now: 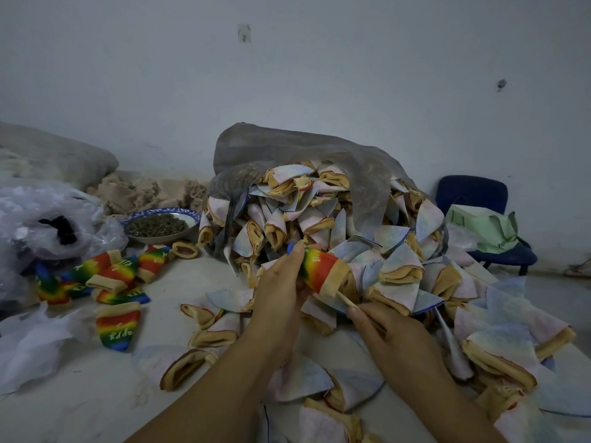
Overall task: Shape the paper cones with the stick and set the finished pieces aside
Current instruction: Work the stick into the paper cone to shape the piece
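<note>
My left hand [281, 282] grips the narrow end of a rainbow-coloured cone [323, 271] with a tan rim. A thin wooden stick [347, 301] goes into the cone's open tan end, and my right hand [380, 327] pinches the stick's near end. Behind and to the right lies a big heap of pale, inside-out cones [319, 215] spilling from a grey plastic bag [287, 148]. A group of finished rainbow cones [105, 276] lies on the table at the left.
A bowl [161, 227] of dark seeds stands left of the heap. Crumpled clear plastic bags [48, 225] fill the left edge. A blue chair [479, 219] with a green bag stands at the right, by the grey wall. More pale cones [499, 353] cover the right foreground.
</note>
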A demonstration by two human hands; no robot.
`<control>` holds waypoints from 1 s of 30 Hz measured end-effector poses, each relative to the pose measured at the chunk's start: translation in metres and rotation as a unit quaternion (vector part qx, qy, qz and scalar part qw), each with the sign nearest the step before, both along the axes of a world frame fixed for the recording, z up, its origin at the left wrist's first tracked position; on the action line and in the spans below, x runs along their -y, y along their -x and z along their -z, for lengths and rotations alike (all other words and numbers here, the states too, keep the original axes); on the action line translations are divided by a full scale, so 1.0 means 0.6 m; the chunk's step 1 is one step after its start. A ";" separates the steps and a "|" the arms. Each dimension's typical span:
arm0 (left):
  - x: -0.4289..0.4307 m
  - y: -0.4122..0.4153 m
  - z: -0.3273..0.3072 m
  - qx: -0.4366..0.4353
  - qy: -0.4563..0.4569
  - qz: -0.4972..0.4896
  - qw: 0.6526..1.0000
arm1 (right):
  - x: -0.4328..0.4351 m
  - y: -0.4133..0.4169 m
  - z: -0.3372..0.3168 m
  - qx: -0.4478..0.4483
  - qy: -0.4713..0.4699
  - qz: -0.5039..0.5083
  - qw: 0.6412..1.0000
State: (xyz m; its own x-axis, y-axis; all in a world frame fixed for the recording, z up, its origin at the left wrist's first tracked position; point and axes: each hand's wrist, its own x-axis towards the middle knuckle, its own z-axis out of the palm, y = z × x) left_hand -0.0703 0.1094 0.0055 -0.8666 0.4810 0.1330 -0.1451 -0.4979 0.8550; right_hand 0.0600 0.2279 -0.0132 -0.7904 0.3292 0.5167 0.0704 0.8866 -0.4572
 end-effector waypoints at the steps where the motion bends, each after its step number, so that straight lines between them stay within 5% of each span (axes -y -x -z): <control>1: 0.000 0.000 0.000 0.018 -0.014 0.013 1.000 | 0.002 0.000 0.001 0.013 -0.011 0.000 1.000; 10: 0.010 -0.003 -0.013 0.124 -0.143 0.118 0.975 | 0.044 0.010 0.016 0.031 -0.038 -0.051 0.998; 14: 0.013 0.004 -0.009 0.083 -0.152 0.124 0.977 | 0.045 0.008 0.012 0.064 0.097 -0.086 0.989; 21: 0.006 -0.005 -0.005 0.021 -0.085 0.108 0.990 | 0.030 0.005 0.002 0.034 0.351 -0.153 0.923; 30: 0.006 -0.013 -0.007 0.013 -0.049 0.126 0.991 | 0.017 0.006 0.007 0.029 0.353 -0.145 0.924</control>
State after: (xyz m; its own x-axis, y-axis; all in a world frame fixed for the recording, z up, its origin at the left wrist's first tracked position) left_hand -0.0626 0.1058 0.0098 -0.7237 0.6691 0.1689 -0.2968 -0.5228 0.7992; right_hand 0.0564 0.2176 -0.0172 -0.9178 0.3376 0.2091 -0.0816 0.3549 -0.9313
